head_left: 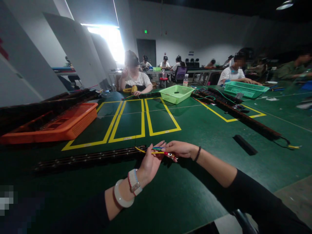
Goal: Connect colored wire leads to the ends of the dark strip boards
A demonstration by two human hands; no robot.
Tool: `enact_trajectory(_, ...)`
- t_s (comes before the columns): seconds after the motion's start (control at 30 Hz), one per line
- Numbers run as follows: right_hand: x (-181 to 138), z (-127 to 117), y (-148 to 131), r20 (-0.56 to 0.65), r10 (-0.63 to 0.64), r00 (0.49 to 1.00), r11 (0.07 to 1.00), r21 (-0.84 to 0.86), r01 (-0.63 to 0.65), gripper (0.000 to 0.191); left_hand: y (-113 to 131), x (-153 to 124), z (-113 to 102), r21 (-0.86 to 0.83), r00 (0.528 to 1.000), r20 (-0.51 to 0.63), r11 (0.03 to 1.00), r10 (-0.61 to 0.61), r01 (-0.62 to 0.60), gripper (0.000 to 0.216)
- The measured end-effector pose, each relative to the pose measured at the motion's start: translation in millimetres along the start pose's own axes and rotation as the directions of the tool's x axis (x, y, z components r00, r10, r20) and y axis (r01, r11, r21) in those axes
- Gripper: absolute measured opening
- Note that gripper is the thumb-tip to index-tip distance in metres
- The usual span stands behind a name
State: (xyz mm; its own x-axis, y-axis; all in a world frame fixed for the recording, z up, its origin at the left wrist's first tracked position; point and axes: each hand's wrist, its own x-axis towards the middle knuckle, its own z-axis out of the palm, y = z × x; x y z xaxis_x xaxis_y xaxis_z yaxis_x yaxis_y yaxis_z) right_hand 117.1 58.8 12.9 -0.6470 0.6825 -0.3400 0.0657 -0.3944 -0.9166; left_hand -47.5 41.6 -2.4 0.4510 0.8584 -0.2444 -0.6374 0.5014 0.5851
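Observation:
A bundle of wires, yellow, blue and green, runs from the right end of a long black strip (92, 156) with light dots along it. The yellow wire (139, 149) curves across my left hand (149, 164), which is turned palm up with the thumb against the wires. From the right, my right hand (181, 149) pinches the bundle near its tips. Red parts and pale metal ends (172, 156) stick out below those fingers. Both hands meet just above the green table (185, 195). The right fingertips are partly hidden.
An orange basket (85, 122) stands at the left. Yellow tape frames (126, 138) mark the table ahead, with a light green basket (176, 94) beyond. A short black piece (245, 144) and a long dark strip (255, 125) lie right. Co-workers sit across the table.

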Motion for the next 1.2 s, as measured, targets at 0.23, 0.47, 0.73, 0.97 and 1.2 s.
enact_trajectory(0.23,-4.8,8.7,-9.2,-0.109,-0.103,0.989,0.901,-0.432,0.046,0.034,1.7,-3.4,1.7,0.053,1.0,-0.012,0.998,-0.016,0.017,0.047)
enact_trajectory(0.47,-9.6,24.3,-10.9,-0.216,-0.439,0.872,0.355,-0.933,-0.052,0.024,0.8,-2.1,1.5,0.03,0.999,-0.025,0.999,-0.036,0.037,0.04)
enact_trajectory(0.73,-10.7,28.9,-3.8,0.056,-0.516,0.855,-0.4,-0.898,-0.183,0.033,1.1,-3.2,4.3,0.036,0.998,-0.014,0.997,-0.068,0.069,0.04)
enact_trajectory(0.97,-8.9,14.2,-4.7,0.315,-0.47,0.825,-0.625,-0.778,-0.058,0.032,-1.3,1.7,1.0,0.013,1.0,0.022,1.0,-0.007,0.007,0.03)
enact_trajectory(1.2,-7.2,7.6,-2.6,0.395,-0.475,0.787,-0.64,-0.768,-0.001,0.03,-1.9,3.7,-2.3,-0.014,0.999,0.022,0.999,-0.042,0.042,0.028)
